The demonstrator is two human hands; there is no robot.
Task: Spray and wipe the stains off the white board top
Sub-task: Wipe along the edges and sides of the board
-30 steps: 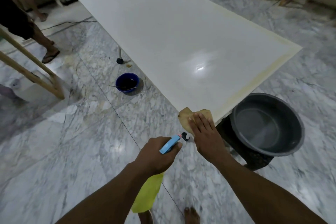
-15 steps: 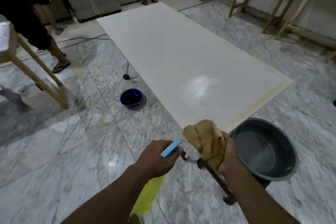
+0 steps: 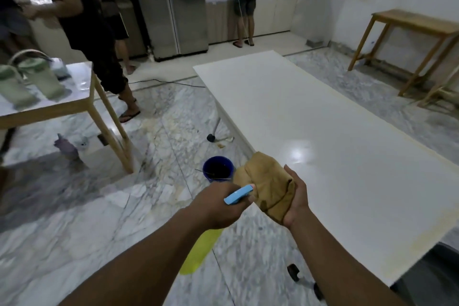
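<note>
The white board top (image 3: pixel 323 131) runs from the near right to the far middle, with yellowish staining along its near and right edges. My left hand (image 3: pixel 218 204) grips a spray bottle (image 3: pixel 198 251) with a yellow body and a blue trigger head, its nozzle pointing at the cloth. My right hand (image 3: pixel 295 196) holds a bunched tan cloth (image 3: pixel 265 186) in the air, level with the board's left edge.
A blue bucket (image 3: pixel 218 169) stands on the marble floor left of the board. A grey basin (image 3: pixel 432 278) sits at the near right. A wooden-legged table (image 3: pixel 82 97) stands at the left, a wooden bench (image 3: pixel 417 25) at the far right. Several people stand at the back.
My right hand lifted the cloth off the board's near corner and bunched it up in front of the spray nozzle. My view tilted up to show the room.
</note>
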